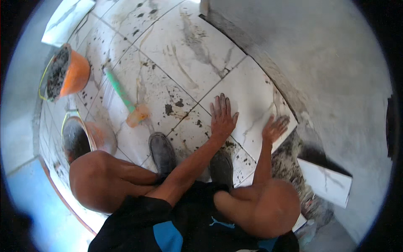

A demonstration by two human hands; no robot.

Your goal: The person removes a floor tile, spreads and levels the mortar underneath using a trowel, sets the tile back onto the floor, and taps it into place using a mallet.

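Both hands lie on a large white floor tile [251, 90] with grey veins, set beside the wall. My left hand [223, 115] rests flat near the tile's left edge, its fingers stretched out and pointing away from me. Toward the tile's right corner, my right hand [275, 128] is spread, palm down. Neither hand holds anything. To the left, a rubber mallet [137, 115] with a green handle and an orange-toned head lies on the dirty tiles.
Left stand an orange bucket [77, 72] of dark mortar and a second bucket [103, 136] with dark contents. Rough mortar bed [289, 161] shows beside the tile's near right edge. A cut tile piece [325, 181] leans by the wall [310, 54]. Another tile [67, 21] sits far left.
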